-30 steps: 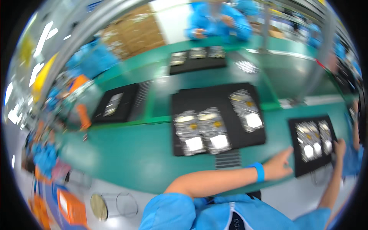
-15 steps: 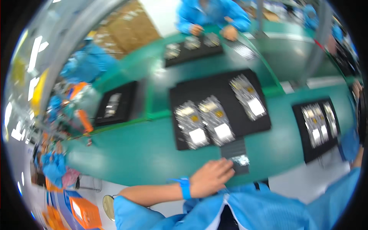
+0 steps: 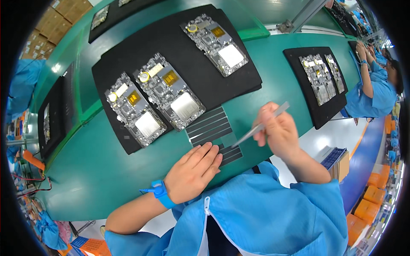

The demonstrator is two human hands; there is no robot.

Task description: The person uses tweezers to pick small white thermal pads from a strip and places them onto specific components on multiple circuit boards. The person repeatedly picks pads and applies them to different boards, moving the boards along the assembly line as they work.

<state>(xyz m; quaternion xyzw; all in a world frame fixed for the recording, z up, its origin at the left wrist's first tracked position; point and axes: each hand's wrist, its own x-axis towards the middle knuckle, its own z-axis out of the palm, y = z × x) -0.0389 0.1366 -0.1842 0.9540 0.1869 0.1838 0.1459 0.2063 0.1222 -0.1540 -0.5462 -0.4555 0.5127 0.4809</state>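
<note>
My left hand (image 3: 194, 173) lies flat with its fingers stretched over the near left part of a clear sheet of black strips (image 3: 210, 124). A blue wrist strap (image 3: 159, 193) circles that wrist. My right hand (image 3: 279, 132) pinches a pair of metal tweezers (image 3: 247, 136), whose tips point down at the sheet's right side, close to a strip. Whether the tips grip a strip is too small to tell. Beyond the sheet, a black mat (image 3: 136, 42) carries three circuit boards: a left one (image 3: 132, 112), a middle one (image 3: 171, 93) and a far right one (image 3: 215, 45).
To the right, another black mat (image 3: 292, 57) bears several boards, with a co-worker in blue (image 3: 376, 91) beyond it. A further black mat (image 3: 64, 115) sits at the left behind a green ledge (image 3: 96, 112). A metal post (image 3: 314, 13) rises at the back right.
The view has swung right and come closer. My right hand with the tweezers has entered over the sheet; earlier only the left hand was at it. The left hand now rests flat there.
</note>
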